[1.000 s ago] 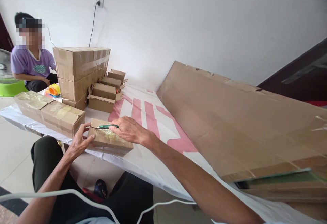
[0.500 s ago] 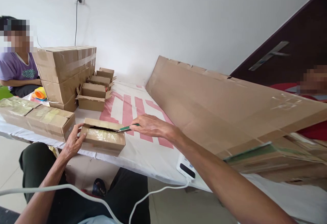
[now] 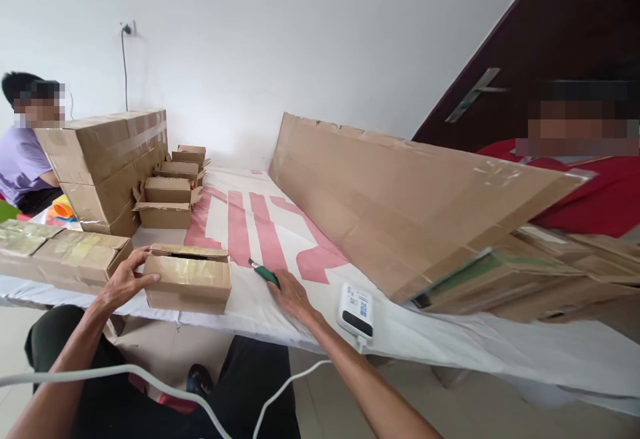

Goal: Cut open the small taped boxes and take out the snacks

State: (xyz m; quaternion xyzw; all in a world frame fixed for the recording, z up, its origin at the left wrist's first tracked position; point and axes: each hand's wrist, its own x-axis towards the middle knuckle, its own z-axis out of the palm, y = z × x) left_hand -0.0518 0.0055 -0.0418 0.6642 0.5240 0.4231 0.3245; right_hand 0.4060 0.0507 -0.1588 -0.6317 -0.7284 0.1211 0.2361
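the box is small, brown cardboard, long and low, with shiny clear tape wrinkled over its top and front; along the back edge of the top there is a dark slit where the flap stands a little up. it lies at the near edge of the table, which is covered by a smooth white sheet with big pink stripes. the left hand rests against the left end of the box, fingers spread and curved around the corner, thumb on top. the right hand lies low on the sheet, right of the box and apart from it, with the fingers closed on a small cutter with green handle; its tip points toward the box but does not touch it. near the right wrist there is a white device, flat with rounded corners, and a white cable comes out of it. left of the box, just beside the hand, lie two more taped boxes end to end. behind them is a stack of big cartons and some small open boxes. a long flat cardboard sheet leans across the right side, rough and matte, with some tape pieces. a person in a purple shirt sits at far left.
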